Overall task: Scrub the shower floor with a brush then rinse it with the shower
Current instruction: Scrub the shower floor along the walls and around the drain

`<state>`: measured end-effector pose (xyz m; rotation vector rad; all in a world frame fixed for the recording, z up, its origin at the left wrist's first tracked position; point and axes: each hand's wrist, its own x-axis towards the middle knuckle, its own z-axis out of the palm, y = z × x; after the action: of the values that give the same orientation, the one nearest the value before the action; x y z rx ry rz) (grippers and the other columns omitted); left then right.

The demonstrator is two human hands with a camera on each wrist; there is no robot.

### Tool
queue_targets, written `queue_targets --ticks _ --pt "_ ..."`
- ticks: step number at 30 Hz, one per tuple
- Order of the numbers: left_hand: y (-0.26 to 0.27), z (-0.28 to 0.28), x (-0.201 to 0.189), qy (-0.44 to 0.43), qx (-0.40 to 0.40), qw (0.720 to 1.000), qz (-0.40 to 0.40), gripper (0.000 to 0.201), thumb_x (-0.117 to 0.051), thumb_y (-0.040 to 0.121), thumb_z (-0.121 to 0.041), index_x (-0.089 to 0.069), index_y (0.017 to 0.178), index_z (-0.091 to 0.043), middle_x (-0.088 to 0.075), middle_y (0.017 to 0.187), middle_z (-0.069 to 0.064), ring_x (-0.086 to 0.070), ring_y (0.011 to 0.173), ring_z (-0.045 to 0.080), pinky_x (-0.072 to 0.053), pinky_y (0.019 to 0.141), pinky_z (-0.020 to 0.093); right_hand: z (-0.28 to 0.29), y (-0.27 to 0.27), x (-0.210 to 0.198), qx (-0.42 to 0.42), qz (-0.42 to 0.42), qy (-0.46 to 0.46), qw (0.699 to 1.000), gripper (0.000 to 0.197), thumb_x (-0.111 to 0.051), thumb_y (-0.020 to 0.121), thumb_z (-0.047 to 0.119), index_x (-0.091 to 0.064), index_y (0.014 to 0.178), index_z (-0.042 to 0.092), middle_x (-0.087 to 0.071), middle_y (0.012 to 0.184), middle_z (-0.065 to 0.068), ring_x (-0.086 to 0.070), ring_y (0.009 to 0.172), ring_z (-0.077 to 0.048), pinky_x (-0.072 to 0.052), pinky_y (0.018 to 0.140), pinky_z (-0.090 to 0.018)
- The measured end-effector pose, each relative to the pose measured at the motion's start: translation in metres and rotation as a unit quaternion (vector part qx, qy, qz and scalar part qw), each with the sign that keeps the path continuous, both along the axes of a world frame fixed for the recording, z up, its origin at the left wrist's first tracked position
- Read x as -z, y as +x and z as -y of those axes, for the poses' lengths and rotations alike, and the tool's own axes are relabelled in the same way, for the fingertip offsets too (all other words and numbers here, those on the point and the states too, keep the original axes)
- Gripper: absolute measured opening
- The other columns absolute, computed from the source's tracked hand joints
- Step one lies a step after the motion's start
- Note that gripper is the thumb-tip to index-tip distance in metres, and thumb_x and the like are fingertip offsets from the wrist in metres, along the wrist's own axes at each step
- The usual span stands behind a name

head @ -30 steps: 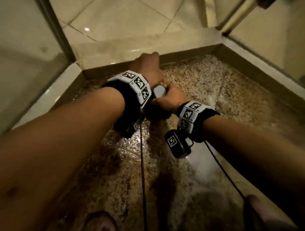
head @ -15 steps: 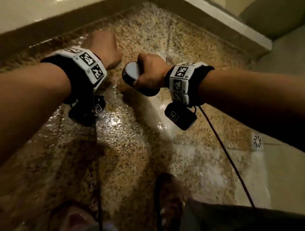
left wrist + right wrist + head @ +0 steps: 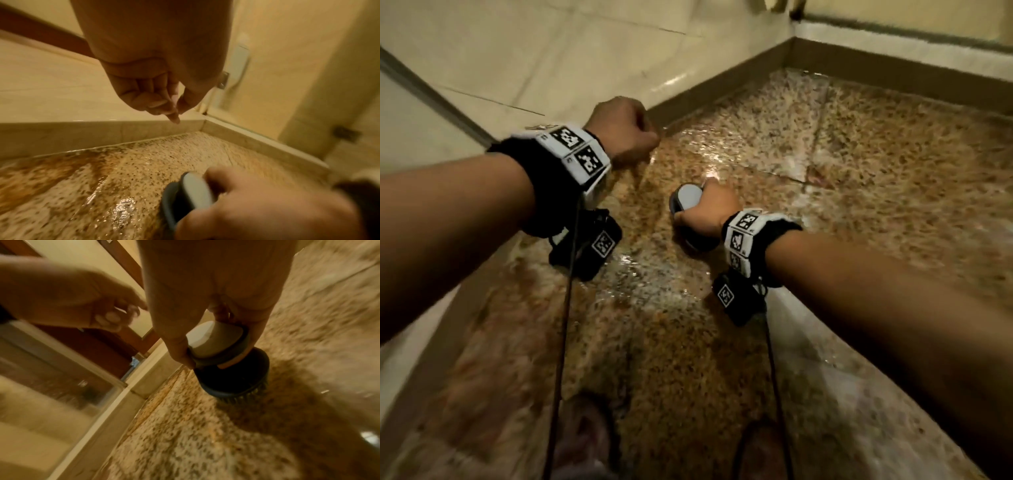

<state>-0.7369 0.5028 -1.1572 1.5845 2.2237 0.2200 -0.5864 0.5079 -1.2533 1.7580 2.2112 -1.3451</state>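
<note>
The round scrub brush [image 3: 686,202] has a pale grey knob over a dark blue base. My right hand [image 3: 705,214] grips the knob from above. In the right wrist view the brush [image 3: 236,379] stands tilted, its bristles down on the wet speckled shower floor [image 3: 185,434]. My left hand [image 3: 631,137] hovers to the left near the curb. Its fingers [image 3: 156,100] are curled in and hold nothing. The floor [image 3: 859,164] glistens with water around the brush [image 3: 195,191].
A cream raised curb [image 3: 592,78] runs along the far-left side and meets another curb [image 3: 893,44] at the back corner. A glass panel [image 3: 51,353] stands on the curb. My two feet [image 3: 585,442] [image 3: 760,452] are at the bottom, with wrist cables hanging down.
The left hand has drawn away from the brush, leaving only the right hand on it. The right hand has dragged the brush away from the curb, and the view has swung.
</note>
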Motion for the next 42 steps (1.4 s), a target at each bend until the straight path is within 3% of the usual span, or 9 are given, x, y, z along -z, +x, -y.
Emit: queue_targets --ticks 7,12,19,22,26,30,33,37,42 --pt "-0.053 0.010 -0.003 -0.002 -0.040 0.998 -0.045 0.017 -0.056 0.082 -0.018 -0.068 0.090 -0.009 -0.069 0.100 0.016 -0.061 0.099 0.033 -0.046 0.080 0.033 0.006 -0.084 0.001 -0.032 -0.040 0.014 0.999 0.065 -0.074 0.080 0.035 -0.046 0.130 0.004 -0.055 0.124 -0.014 -0.057 0.106 -0.031 -0.042 0.072 -0.028" --pt "-0.090 0.008 0.028 0.029 -0.035 0.998 -0.051 0.015 -0.052 0.083 -0.023 -0.060 0.091 -0.014 -0.065 0.098 0.013 -0.059 0.093 0.033 -0.045 0.074 0.031 0.006 -0.124 0.022 -0.045 -0.012 0.045 0.998 0.047 -0.074 0.078 0.036 -0.061 0.111 0.006 -0.064 0.107 -0.013 -0.060 0.085 -0.026 -0.050 0.070 -0.029" --pt "-0.147 -0.016 0.041 0.115 0.011 0.992 -0.046 0.021 -0.050 0.086 -0.023 -0.059 0.102 -0.012 -0.066 0.096 0.015 -0.061 0.090 0.035 -0.049 0.074 0.036 -0.043 -0.162 0.038 0.060 0.073 0.149 0.984 0.062 -0.074 0.080 0.036 -0.052 0.128 0.003 -0.049 0.132 -0.015 -0.054 0.116 -0.032 -0.044 0.097 -0.034" --pt "-0.162 -0.029 0.042 0.148 -0.029 0.988 0.031 0.016 -0.050 0.083 -0.023 -0.058 0.094 -0.015 -0.067 0.089 0.009 -0.064 0.079 0.030 -0.053 0.074 0.034 -0.010 -0.199 0.045 -0.026 0.034 0.144 0.989 0.063 -0.069 0.080 0.036 -0.050 0.130 0.003 -0.045 0.133 -0.016 -0.049 0.118 -0.033 -0.041 0.101 -0.035" --pt "-0.150 -0.027 0.053 0.119 -0.019 0.990 0.073 0.018 -0.050 0.080 -0.025 -0.060 0.092 -0.017 -0.066 0.095 0.007 -0.061 0.090 0.027 -0.049 0.079 0.029 0.023 -0.219 0.039 -0.235 0.022 0.109 0.966 0.040 -0.058 0.092 0.019 -0.056 0.126 -0.001 -0.055 0.128 -0.020 -0.053 0.118 -0.033 -0.040 0.097 -0.034" --pt "-0.156 -0.018 0.057 0.108 0.000 0.992 0.058 0.018 -0.050 0.080 -0.023 -0.059 0.093 -0.016 -0.066 0.092 0.010 -0.061 0.088 0.031 -0.052 0.078 0.039 -0.011 -0.216 0.041 -0.130 -0.024 0.144 0.981 0.038 -0.070 0.077 0.035 -0.063 0.098 0.004 -0.063 0.098 -0.011 -0.060 0.087 -0.027 -0.047 0.074 -0.034" --pt "-0.175 -0.012 0.058 0.101 0.012 0.995 0.019 0.017 -0.051 0.083 -0.022 -0.058 0.096 -0.015 -0.065 0.092 0.011 -0.060 0.087 0.031 -0.052 0.079 0.040 -0.001 -0.223 0.056 -0.168 -0.017 0.173 0.970 0.058 -0.071 0.072 0.045 -0.060 0.118 0.010 -0.057 0.114 -0.013 -0.059 0.098 -0.030 -0.051 0.084 -0.038" --pt "-0.189 0.010 0.053 0.042 0.061 0.997 0.005 0.015 -0.055 0.084 -0.021 -0.056 0.098 -0.016 -0.063 0.092 0.009 -0.060 0.085 0.028 -0.050 0.075 0.035 0.035 -0.240 0.061 -0.329 -0.025 0.177 0.927 0.051 -0.071 0.083 0.034 -0.057 0.124 0.007 -0.054 0.125 -0.015 -0.057 0.109 -0.031 -0.049 0.093 -0.040" --pt "-0.203 0.045 0.049 0.035 0.016 0.999 0.004 0.014 -0.057 0.085 -0.016 -0.059 0.099 -0.014 -0.062 0.088 0.004 -0.058 0.084 0.022 -0.042 0.070 0.027 -0.006 -0.214 0.049 -0.192 -0.003 0.179 0.965 0.056 -0.077 0.078 0.033 -0.055 0.122 0.007 -0.049 0.117 -0.011 -0.053 0.104 -0.028 -0.046 0.091 -0.035"
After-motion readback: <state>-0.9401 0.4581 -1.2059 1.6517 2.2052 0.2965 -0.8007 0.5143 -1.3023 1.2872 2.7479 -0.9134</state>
